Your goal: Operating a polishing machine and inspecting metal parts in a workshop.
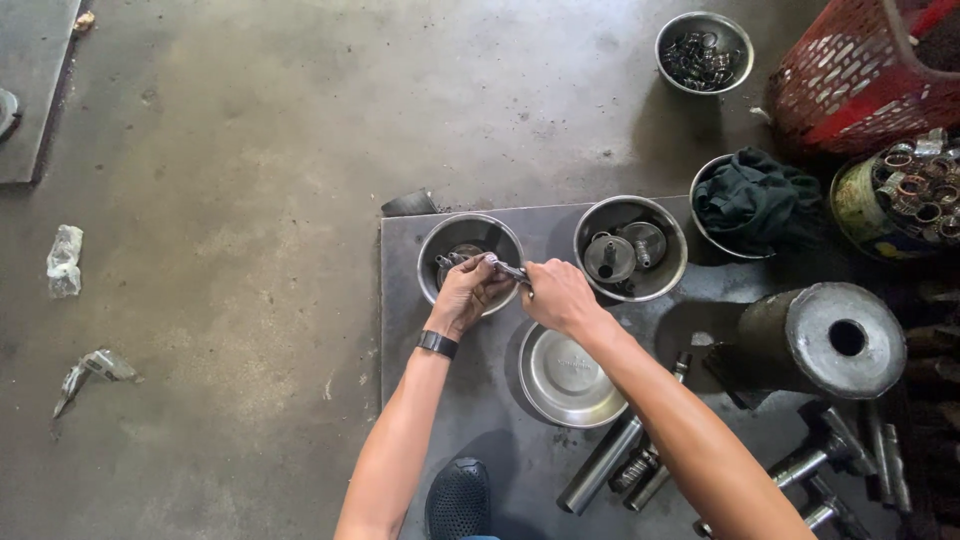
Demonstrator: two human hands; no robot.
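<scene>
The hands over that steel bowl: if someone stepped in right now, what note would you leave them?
Left hand: gripping a small metal part above the left steel bowl.
Right hand: pinching the same part's other end.
Nearby: a second bowl holding round metal parts, an empty bowl under the wrists, all on a dark metal plate.
Done: part lifted clear of the bowl.
Left: cannot tell from this view.

Both hands (515, 290) together — fingers curled, arms outstretched.
</scene>
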